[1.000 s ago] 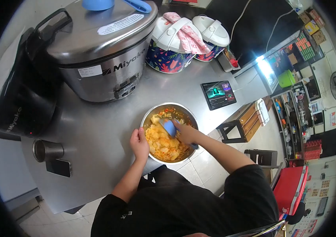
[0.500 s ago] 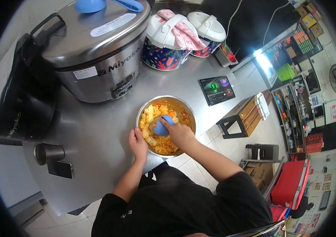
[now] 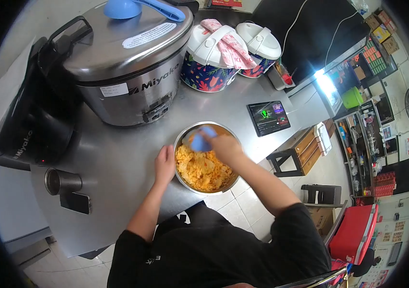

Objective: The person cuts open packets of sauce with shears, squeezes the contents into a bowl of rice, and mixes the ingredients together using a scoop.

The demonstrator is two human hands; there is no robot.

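Note:
A round metal bowl (image 3: 179, 178) holds orange-yellow rice (image 3: 203, 168), with paler clumps and small red bits in it. My left hand (image 3: 165, 163) is closed at the bowl's left rim, its fingertips partly hidden by the bowl's side. Over the upper part of the bowl, my right hand (image 3: 226, 150) grips a blue scoop (image 3: 201, 142). Motion blurs this hand and the scoop, and the scoop's lower end is hard to make out against the rice.
A large steel rice cooker (image 3: 132, 96) stands behind, a blue ladle (image 3: 163, 9) on its lid. Nearby are a black cooker (image 3: 26, 129), flowered pots (image 3: 207, 74) (image 3: 257, 67), a tablet (image 3: 268, 118), a metal cup (image 3: 62, 181) and a phone (image 3: 75, 203).
My right hand has moved the scoop toward the far side of the bowl. The rice has been turned over and looks more evenly orange. My left hand stays at the rim.

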